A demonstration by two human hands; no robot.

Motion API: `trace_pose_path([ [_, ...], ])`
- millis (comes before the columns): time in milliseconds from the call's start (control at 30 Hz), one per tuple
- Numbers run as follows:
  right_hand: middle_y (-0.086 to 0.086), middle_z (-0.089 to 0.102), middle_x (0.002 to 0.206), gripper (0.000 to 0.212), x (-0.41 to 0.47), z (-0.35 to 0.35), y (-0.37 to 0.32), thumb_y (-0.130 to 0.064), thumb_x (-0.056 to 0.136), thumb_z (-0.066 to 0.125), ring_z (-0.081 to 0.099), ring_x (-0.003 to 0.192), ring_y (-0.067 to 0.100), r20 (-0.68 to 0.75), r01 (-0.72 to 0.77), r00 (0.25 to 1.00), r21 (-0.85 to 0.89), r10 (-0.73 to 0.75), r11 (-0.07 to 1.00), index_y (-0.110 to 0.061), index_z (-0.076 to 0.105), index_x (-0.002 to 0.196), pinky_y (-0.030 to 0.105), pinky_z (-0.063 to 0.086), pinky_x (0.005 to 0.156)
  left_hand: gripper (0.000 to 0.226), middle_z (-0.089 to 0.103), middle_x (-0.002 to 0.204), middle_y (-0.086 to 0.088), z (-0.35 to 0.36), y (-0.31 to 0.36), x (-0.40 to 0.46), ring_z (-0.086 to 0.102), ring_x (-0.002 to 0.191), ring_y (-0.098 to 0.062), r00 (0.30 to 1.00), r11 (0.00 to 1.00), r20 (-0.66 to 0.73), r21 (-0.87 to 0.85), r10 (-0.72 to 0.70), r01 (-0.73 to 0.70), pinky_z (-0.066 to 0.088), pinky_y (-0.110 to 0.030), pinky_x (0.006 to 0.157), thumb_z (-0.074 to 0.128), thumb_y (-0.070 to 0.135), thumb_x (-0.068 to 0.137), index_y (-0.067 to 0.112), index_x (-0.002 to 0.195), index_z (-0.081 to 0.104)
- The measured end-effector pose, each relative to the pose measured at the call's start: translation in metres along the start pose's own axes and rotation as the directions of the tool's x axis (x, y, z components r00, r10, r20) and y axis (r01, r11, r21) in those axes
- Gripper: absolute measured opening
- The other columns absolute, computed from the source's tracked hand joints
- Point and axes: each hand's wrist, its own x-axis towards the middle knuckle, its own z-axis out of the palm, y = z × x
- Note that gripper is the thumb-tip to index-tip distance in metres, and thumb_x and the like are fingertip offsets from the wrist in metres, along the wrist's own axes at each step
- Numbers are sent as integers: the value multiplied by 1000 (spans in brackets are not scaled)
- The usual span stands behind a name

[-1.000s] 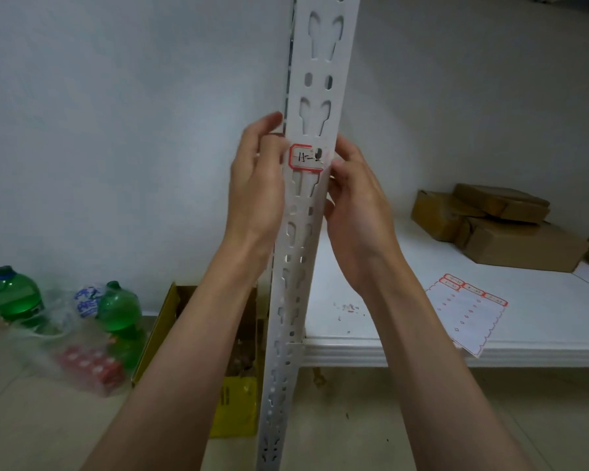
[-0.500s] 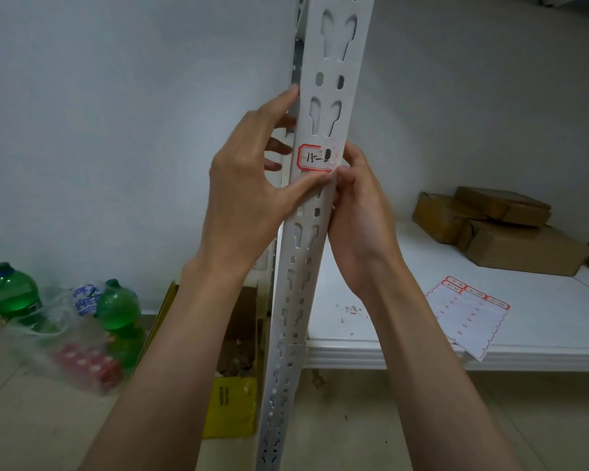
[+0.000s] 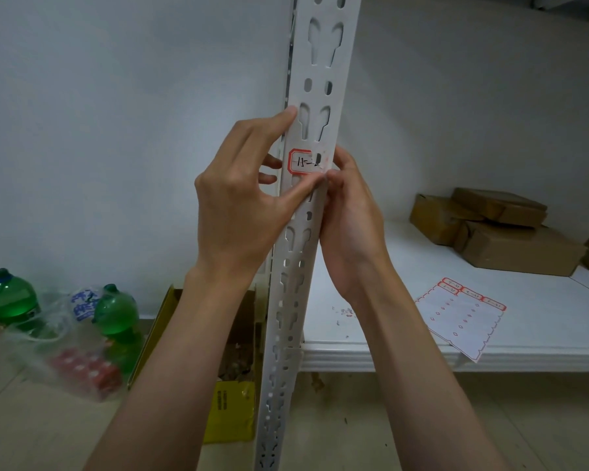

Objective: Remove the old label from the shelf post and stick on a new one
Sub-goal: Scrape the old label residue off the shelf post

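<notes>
Label (image 3: 305, 161) sits on the shelf post (image 3: 315, 130) — left hand (image 3: 238, 212) spread beside, right hand (image 3: 349, 212) pinching its corner.

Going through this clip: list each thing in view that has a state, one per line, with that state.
old label: on the post, right edge looks partly scraped away
shelf post: upright
left hand: braced on post, thumb just under the label
right hand: fingertips at the label's lower right corner
label sheet: flat on shelf, overhanging the front edge
yellow box: open
green bottles: upright, capped
brown boxes: closed, stacked
</notes>
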Motion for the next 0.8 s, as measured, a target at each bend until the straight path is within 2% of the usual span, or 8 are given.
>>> trace_pose_path([
  [167, 4, 68, 126, 36, -1, 0, 0, -28, 108, 36, 68, 111, 18, 2, -4, 1000, 1, 4, 1000, -28, 51, 142, 30, 59, 83, 60, 65, 123, -12, 4, 1, -2, 69, 100, -19, 1000, 1000, -27, 12, 2, -1, 54, -11, 79, 76, 41, 87, 6, 132, 60],
  [267, 4, 67, 128, 37, -1, -1, 0, -28, 108, 36, 69, 111, 18, 1, -9, 1000, -6, 9, 1000, -28, 50, 142, 31, 60, 83, 58, 64, 123, -12, 7, 2, -3, 68, 101, -18, 999, 1000, -40, 2, -1, 1, 54, -11, 79, 76, 38, 88, 6, 133, 59],
  [400, 6, 65, 131, 38, 0, -1, 1, -27, 108, 36, 67, 114, 21, 3, -10, 1000, -16, 10, 1000, -28, 48, 144, 38, 59, 91, 55, 62, 123, -12, 8, 1, -4, 67, 100, -16, 999, 1000, -41, -22, -2, 1, 57, -15, 78, 75, 35, 89, 6, 133, 59],
  [500, 7, 65, 132, 38, 0, 0, 2, -28, 109, 34, 66, 117, 24, 5, 1, 1000, -25, -1, 1000, -28, 47, 145, 47, 56, 98, 44, 63, 122, -13, 8, -1, -2, 64, 94, -10, 998, 999, -62, -38, 1, -3, 54, -7, 77, 69, 29, 94, 5, 131, 61],
  [600, 6, 66, 131, 38, 1, 0, 3, -29, 109, 34, 66, 116, 23, 1, 8, 1000, -36, -8, 999, -29, 48, 144, 48, 55, 99, 42, 61, 123, -14, 6, -4, -2, 62, 93, -8, 999, 999, -46, -45, 12, -14, 51, -4, 76, 69, 26, 94, 5, 129, 62],
  [667, 6, 66, 130, 38, 1, 0, 3, -28, 109, 34, 67, 115, 22, -3, 1, 1000, -15, -1, 1000, -28, 48, 144, 42, 58, 96, 43, 58, 127, -16, 6, -5, -2, 62, 100, -12, 999, 999, -12, -34, 35, -35, 55, -9, 77, 75, 32, 89, 7, 123, 65],
  [800, 3, 68, 128, 38, 1, -2, 2, -27, 108, 35, 69, 110, 16, 6, -5, 1000, 7, 5, 1000, -27, 51, 143, 31, 59, 85, 26, 57, 128, -17, 7, -1, -2, 61, 104, -17, 996, 996, -50, 47, 76, -74, 61, -28, 73, 77, 36, 87, 12, 98, 74],
])
